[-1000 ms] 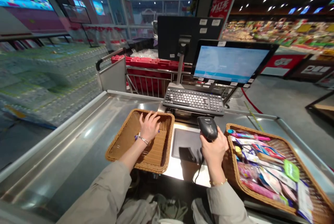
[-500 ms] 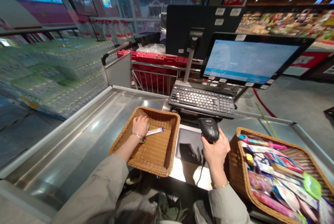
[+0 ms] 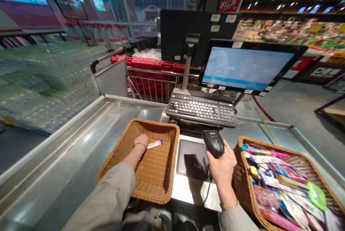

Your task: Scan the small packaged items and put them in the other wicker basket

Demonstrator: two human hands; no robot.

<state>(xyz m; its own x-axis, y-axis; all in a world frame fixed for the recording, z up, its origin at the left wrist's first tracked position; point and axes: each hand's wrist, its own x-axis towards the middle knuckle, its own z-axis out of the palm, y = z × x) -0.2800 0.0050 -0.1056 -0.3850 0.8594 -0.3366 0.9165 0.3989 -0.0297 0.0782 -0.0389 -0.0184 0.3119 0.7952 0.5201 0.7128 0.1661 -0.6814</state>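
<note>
My left hand [image 3: 140,141] rests inside the left wicker basket [image 3: 161,195], its fingers curled under and hidden behind the back of the hand. A small white and purple packet [image 3: 154,144] lies on the basket floor, its end touching that hand. My right hand [image 3: 223,164] is closed around a black corded barcode scanner [image 3: 214,142], held above the dark scan pad [image 3: 192,157] between the two baskets. A second wicker basket [image 3: 239,175] on the right is full of several colourful stationery packs.
A keyboard [image 3: 201,109] and a lit touchscreen [image 3: 246,67] stand behind the scan pad, with a second black monitor [image 3: 175,33] behind them. The steel counter [image 3: 81,144] runs off to the left. A cart with red crates [image 3: 151,65] sits beyond the counter.
My left hand went from spread flat over the packet to curled beside it, pulled slightly left. The scanner hand has barely moved. The camera has shifted.
</note>
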